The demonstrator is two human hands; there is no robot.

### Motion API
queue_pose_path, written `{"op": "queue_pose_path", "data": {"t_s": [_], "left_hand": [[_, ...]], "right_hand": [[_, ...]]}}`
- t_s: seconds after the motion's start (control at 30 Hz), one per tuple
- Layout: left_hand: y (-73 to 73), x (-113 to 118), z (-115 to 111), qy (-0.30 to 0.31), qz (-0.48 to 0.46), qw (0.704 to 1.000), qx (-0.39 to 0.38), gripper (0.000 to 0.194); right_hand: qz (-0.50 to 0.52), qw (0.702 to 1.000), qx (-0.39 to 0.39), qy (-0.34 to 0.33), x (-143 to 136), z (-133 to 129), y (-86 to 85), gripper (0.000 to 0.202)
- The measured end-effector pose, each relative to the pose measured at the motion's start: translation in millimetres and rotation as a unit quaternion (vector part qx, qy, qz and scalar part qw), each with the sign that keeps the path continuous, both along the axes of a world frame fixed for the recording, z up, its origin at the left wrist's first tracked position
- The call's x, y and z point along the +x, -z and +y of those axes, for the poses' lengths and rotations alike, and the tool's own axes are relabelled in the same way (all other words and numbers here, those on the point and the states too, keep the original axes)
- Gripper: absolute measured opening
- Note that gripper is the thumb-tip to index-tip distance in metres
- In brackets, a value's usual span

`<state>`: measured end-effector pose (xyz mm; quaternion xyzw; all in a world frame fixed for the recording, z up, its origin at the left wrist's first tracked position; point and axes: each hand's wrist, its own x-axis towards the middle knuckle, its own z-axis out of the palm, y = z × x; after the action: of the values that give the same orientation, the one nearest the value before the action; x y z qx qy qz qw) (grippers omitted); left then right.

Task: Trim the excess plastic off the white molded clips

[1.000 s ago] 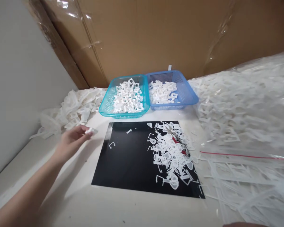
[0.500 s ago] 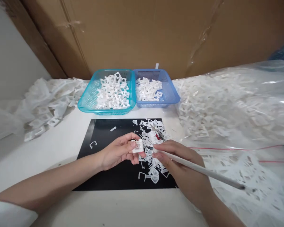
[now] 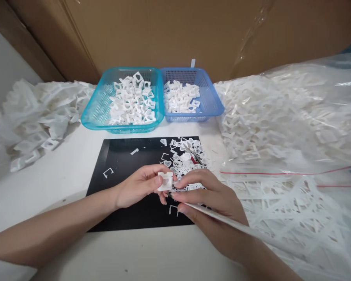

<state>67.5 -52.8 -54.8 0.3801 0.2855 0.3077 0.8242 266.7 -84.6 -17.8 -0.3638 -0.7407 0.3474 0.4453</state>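
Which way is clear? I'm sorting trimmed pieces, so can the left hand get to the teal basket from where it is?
Probably yes: the left hand holds a small white plastic piece, and only bare black mat lies before the teal basket.

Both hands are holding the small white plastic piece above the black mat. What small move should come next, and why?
Probably bring the tip of the thin white tool in the right hand onto the small white piece. The left hand pinches that piece steady over the black mat, and the tool tip lies just below it.
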Motion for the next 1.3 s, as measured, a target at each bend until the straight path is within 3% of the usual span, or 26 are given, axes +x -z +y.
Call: {"op": "queue_pose_path", "data": {"t_s": [0.17,0.47,0.67,0.77,0.9,1.07,1.3], "left_hand": [[1.8,0,-2,0.003,0.020,1.000,0.004,0.041],[-2.2,2,-1,0.017,0.039,0.999,-0.002,0.044],[0.4,0,1,0.021,0.031,0.999,-0.017,0.046],[1.6,-3,4,0.047,0.003,0.998,-0.045,0.045],[0.8,-5,8,0.085,-0.020,0.993,-0.081,0.036],[0.3,-4,7,0.068,-0.023,0.994,-0.081,0.033],[-0.1,-3,8,0.074,-0.013,0.993,-0.086,0.033]], "right_hand": [[0.002,0.999,-0.024,-0.036,-1,1,2.0,0.018],[0.002,0.997,-0.062,-0.038,0,-1,5.1,0.018],[-0.006,0.998,-0.041,-0.045,-1,0,4.8,0.016],[-0.006,0.998,-0.034,-0.048,0,0,4.5,0.017],[0.030,0.994,-0.088,-0.050,5,-2,7.2,0.017],[0.057,0.988,-0.131,-0.055,6,-1,8.4,0.013],[0.025,0.992,-0.112,-0.052,4,-3,10.1,0.014]]}}
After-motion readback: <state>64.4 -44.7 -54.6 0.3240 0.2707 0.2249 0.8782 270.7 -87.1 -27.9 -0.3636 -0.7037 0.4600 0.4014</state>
